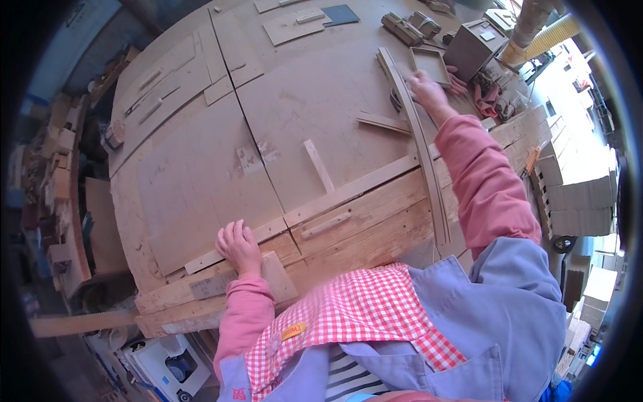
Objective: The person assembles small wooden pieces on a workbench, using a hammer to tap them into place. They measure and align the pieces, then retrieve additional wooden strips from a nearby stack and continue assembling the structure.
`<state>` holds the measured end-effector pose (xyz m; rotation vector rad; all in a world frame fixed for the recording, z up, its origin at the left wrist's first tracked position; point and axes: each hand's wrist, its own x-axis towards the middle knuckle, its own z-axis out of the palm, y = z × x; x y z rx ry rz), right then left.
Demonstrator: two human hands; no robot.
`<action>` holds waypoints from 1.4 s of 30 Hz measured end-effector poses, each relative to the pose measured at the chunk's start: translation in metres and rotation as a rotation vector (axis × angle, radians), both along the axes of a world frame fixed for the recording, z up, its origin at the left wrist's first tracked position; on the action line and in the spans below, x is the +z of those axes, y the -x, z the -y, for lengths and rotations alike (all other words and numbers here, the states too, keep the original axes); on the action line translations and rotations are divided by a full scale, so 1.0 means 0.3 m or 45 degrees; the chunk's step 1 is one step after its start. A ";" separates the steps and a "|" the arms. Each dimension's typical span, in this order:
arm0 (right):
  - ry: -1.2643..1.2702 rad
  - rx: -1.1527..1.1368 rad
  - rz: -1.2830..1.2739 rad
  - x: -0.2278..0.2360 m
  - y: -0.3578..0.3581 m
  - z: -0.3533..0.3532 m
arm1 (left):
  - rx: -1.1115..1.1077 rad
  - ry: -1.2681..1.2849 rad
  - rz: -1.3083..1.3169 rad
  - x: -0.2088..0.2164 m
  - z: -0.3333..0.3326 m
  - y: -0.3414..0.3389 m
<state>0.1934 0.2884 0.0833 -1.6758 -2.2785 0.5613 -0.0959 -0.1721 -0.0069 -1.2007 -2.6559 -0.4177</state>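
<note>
Across the worktable (194, 208) in the head view, long narrow strips (416, 127) lie lengthwise at the person's right, their near ends jutting past the front edge. The person's right hand (429, 87) is curled just beside their far part; whether it grasps them or something small cannot be told. The left hand (239, 246) rests on the front rail (274, 228), fingers loosely bent, with nothing visible in its grasp.

The strips appear loose and joined to nothing, so the work seems unfinished; how much is done or left cannot be judged further.

Around them, a shallow tray (429, 50) sits just beyond the right hand, near a box (474, 43) and wood pieces (402, 28). A pinkish shape beside the tray may be a glove or another hand. A short batten (382, 122) lies close against the strips' left side and, with the tray, crowds the space there. A thin stick (318, 166) and flat panels (295, 25) lie farther left, apart from both hands.
</note>
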 end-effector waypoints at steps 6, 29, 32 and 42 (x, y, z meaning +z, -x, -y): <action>-0.162 0.027 0.511 -0.169 -0.254 -0.321 | 0.010 0.000 0.046 -0.017 0.006 0.003; 0.789 0.947 -0.753 0.485 -0.015 0.329 | -0.535 -0.478 0.797 0.323 -0.191 -0.119; 1.153 1.137 -0.569 0.459 0.067 0.603 | -0.800 -0.609 0.671 0.505 -0.234 -0.231; 1.285 1.211 -0.781 0.290 0.018 0.958 | -0.736 -0.391 1.894 0.563 0.050 -0.423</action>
